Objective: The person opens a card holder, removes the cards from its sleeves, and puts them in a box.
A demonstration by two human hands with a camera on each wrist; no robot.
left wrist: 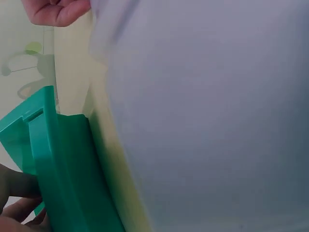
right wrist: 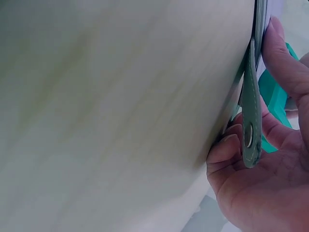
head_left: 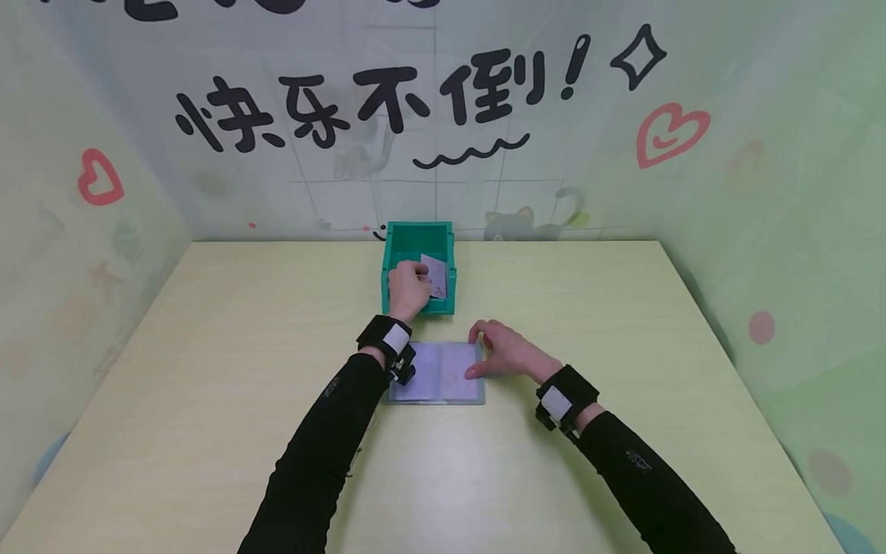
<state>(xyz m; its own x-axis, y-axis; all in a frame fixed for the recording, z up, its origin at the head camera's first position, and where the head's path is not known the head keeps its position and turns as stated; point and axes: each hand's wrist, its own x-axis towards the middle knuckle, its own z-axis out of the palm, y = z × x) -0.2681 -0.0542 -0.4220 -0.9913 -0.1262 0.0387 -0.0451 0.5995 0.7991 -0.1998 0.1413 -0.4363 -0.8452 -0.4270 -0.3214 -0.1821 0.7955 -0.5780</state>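
A card holder (head_left: 459, 362) with pale purple, see-through pages lies spread flat on the table. Its grey-green strap with a metal snap (right wrist: 248, 136) sticks out at the right edge. My right hand (head_left: 508, 350) grips that edge, thumb on the page and fingers bent round the far side. Beyond it stands a green bin (head_left: 418, 306). My left hand (head_left: 408, 288) reaches into the bin with bent fingers, right at the left edge of a pale purple card (head_left: 438, 277); I cannot tell whether they pinch it. In the left wrist view the bin wall partly hides these fingers (left wrist: 21, 184).
The light wooden table (head_left: 263, 323) extends around both arms. A printed cloth backdrop (head_left: 346, 200) rises just behind the bin, with more cloth walls on the left and right. My left forearm (head_left: 325, 438) passes over the table beside the holder's left part.
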